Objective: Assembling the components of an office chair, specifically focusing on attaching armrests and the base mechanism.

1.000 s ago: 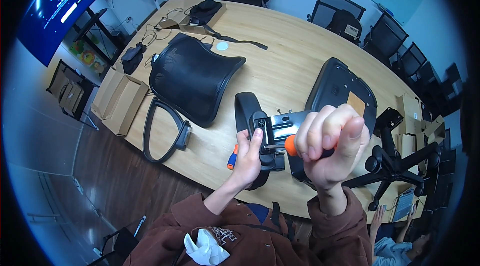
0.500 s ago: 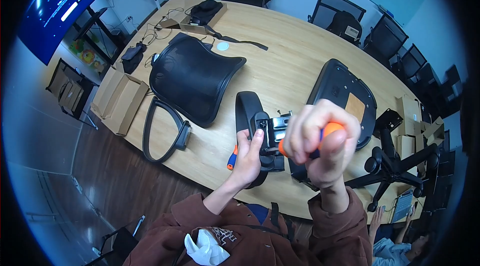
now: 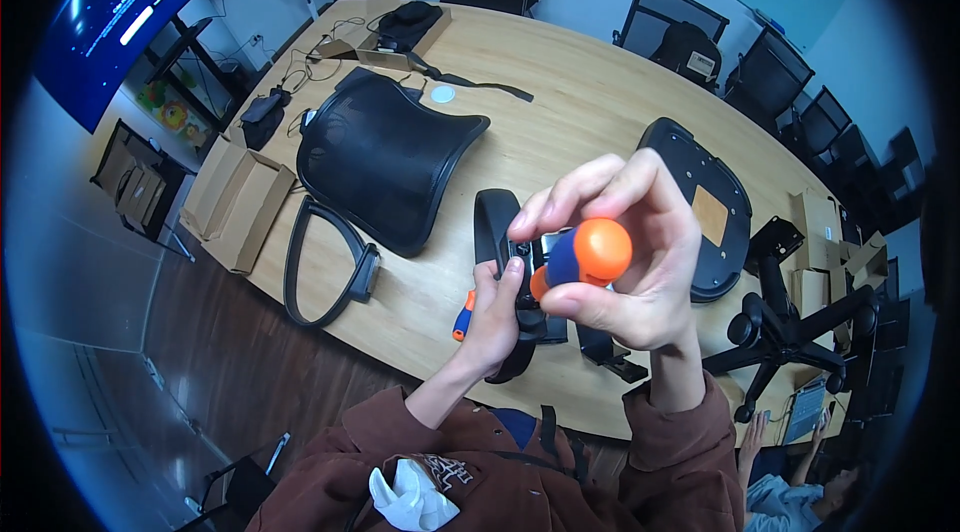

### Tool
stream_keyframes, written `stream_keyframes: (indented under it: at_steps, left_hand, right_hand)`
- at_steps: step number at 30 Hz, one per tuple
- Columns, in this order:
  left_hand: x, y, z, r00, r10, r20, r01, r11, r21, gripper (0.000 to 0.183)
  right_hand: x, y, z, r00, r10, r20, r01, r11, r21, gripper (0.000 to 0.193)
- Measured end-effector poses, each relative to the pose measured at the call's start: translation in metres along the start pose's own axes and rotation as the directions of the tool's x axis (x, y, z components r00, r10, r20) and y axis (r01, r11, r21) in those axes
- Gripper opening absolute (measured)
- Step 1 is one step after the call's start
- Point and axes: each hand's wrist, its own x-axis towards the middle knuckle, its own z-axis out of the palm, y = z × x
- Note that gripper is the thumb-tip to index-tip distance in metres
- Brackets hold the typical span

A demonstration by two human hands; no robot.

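My left hand (image 3: 492, 327) grips a black looped chair armrest (image 3: 494, 217), its thumb lying near the bracket end. In my right hand (image 3: 650, 257) is a screwdriver (image 3: 590, 254) with a blue and orange handle, its butt toward me. My right thumb rests on the handle, and the fingers curl loosely round the far side. The shaft and tip are hidden behind handle and hand, above the armrest's bracket. Another blue and orange handle (image 3: 463, 318) shows beside my left hand on the table.
A black mesh backrest (image 3: 375, 157) and a second armrest (image 3: 292, 262) lie to the left. The black seat (image 3: 712, 202) is at the right, near a wheeled chair base (image 3: 790, 337). An open cardboard box (image 3: 235, 207) sits at the left edge. A co-worker's hand (image 3: 755, 437) is at lower right.
My right hand has loosened from a fist round the screwdriver handle to a curved, wider grasp and shifted slightly left. The handle's butt now shows plainly. My left hand stays on the armrest.
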Motion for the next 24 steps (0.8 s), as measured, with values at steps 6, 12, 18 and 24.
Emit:
stream_keyframes:
  at_steps: [6, 12, 18, 24]
  left_hand:
    - [-0.001, -0.003, -0.001, 0.999, 0.042, -0.014, -0.042, 0.999, -0.030, 0.044]
    - [0.002, -0.012, -0.008, 1.000, -0.010, 0.015, 0.011, 0.996, -0.093, 0.039]
    - [0.004, -0.016, -0.007, 1.000, -0.021, 0.002, 0.021, 0.995, -0.101, 0.039]
    - [-0.005, 0.013, -0.001, 0.993, -0.106, 0.056, 0.113, 0.981, -0.156, 0.044]
  right_hand:
    - [-0.008, 0.006, 0.004, 0.991, 0.114, -0.068, -0.091, 0.957, 0.276, 0.048]
    - [0.000, -0.002, -0.004, 0.997, 0.047, 0.053, -0.046, 0.999, -0.011, 0.040]
    - [-0.006, 0.006, 0.009, 0.990, 0.098, -0.106, -0.078, 0.981, 0.179, 0.063]
    - [-0.001, -0.013, -0.003, 0.937, 0.347, 0.042, -0.347, 0.906, 0.244, 0.047]
